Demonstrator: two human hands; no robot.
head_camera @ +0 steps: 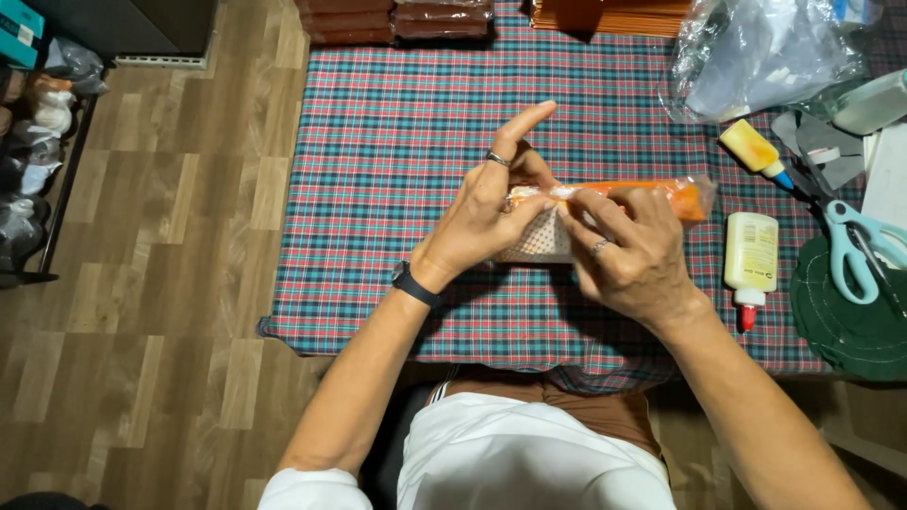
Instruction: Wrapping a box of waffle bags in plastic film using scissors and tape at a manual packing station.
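Observation:
Both my hands hold a long narrow packet (673,196) in clear plastic, orange along the top with a white patterned part below, just above the plaid cloth. My left hand (487,203), with a ring and a black wristband, pinches the packet's left end, its index finger stretched out upward. My right hand (628,250), also ringed, grips the packet's middle from the front and hides much of it. The orange right end sticks out past my right fingers.
The plaid cloth (397,132) covers a low table. To the right lie two glue bottles (751,255) (751,146), teal-handled scissors (855,250), a dark green round mat (850,326) and a crumpled clear plastic bag (765,52). Brown packets (397,19) line the far edge. Wood floor lies left.

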